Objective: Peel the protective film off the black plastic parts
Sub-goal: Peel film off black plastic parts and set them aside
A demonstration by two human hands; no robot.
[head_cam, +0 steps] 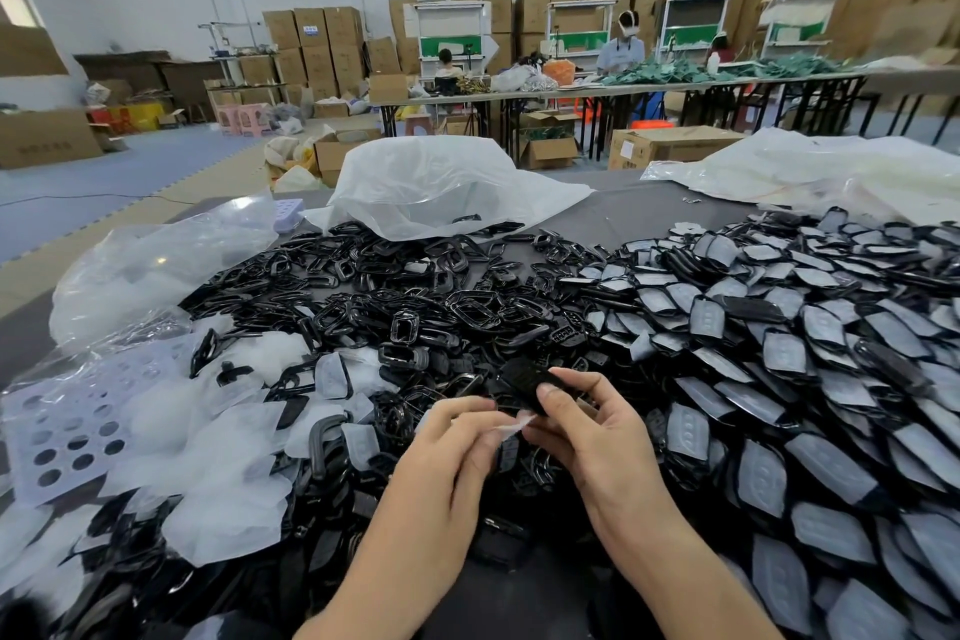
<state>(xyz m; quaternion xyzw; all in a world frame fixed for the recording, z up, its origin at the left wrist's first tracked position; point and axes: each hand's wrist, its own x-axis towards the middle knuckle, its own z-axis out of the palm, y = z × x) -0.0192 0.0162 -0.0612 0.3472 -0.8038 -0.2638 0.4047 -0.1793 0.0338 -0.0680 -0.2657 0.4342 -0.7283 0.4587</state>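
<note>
My right hand (592,437) grips a black plastic part (530,379) just above the heap, thumb on its near end. My left hand (457,442) pinches a strip of clear protective film (511,426) that stretches from its fingertips to the part. A large heap of black parts still covered in greyish film (779,343) fills the right of the table. Bare black frames and parts (415,296) lie piled in the middle and left.
Loose peeled film pieces (208,463) lie at the left over a perforated white sheet (67,431). Clear plastic bags (436,182) sit at the back of the grey table (634,213). Beyond are work tables, people and stacked cardboard boxes.
</note>
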